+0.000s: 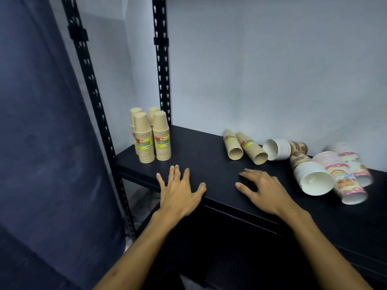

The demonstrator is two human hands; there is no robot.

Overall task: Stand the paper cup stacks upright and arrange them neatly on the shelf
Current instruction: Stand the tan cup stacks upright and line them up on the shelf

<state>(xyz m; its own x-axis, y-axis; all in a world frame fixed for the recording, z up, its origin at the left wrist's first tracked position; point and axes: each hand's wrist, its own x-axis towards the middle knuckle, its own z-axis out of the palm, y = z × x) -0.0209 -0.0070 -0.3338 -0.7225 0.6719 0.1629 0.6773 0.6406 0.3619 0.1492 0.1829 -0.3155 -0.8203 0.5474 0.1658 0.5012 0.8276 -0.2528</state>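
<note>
Several tan paper cup stacks [150, 136] stand upright, rims down, at the left back corner of the black shelf [209, 158]. To the right, two tan stacks [245, 148] lie on their sides with open ends toward me. Further right lie a white-lined brown stack [281, 149], another white-lined stack [312, 176], and two rainbow-printed stacks [345, 174], all tipped over. My left hand [179, 191] rests flat and empty on the shelf's front edge. My right hand [265, 190] lies palm down, fingers spread, just in front of the fallen tan stacks.
Black perforated shelf posts [161, 59] rise at the left behind the upright stacks. A dark blue curtain [41, 143] hangs to the left. A pale wall [272, 70] backs the shelf. A lower shelf level [230, 258] sits dark beneath.
</note>
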